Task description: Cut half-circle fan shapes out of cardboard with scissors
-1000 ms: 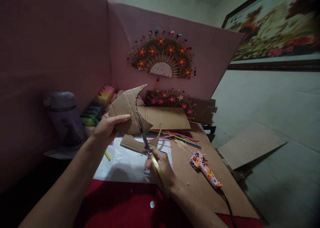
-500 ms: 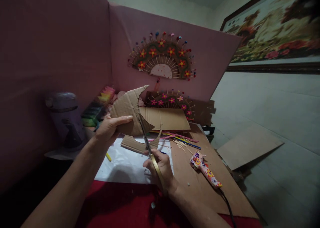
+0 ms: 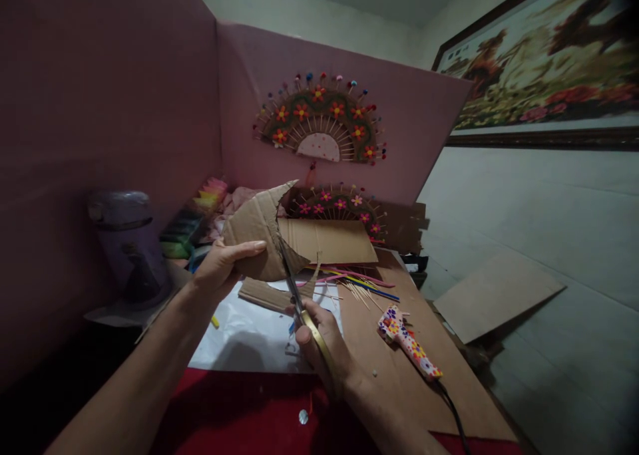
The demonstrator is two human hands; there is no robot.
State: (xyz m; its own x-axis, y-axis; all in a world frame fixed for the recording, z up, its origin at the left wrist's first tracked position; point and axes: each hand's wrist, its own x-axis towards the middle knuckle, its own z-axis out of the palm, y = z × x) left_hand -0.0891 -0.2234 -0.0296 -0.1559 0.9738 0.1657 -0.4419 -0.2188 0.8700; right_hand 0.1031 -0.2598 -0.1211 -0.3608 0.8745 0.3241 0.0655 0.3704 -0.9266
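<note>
A curved piece of brown cardboard (image 3: 254, 225) with a ragged inner edge is pinched in my left hand (image 3: 224, 262), thumb on top. My right hand (image 3: 324, 342) is closed around the yellow handles of a pair of scissors (image 3: 295, 295). The scissor blades meet the cardboard's inner edge near its lower tip. Under them, a cut cardboard offcut (image 3: 264, 295) rests on a white sheet (image 3: 229, 342).
A flowered glue gun (image 3: 409, 342) with a black cord lies at the right. Behind are thin sticks (image 3: 359, 292), coloured strips and a cardboard panel (image 3: 329, 239). Two decorated fans stand at the back. A lidded purple container (image 3: 130, 249) is at the left.
The whole view has shifted slightly. The scissors look more closed at the cardboard's edge, and the fingers of my right hand have drawn together a little.
</note>
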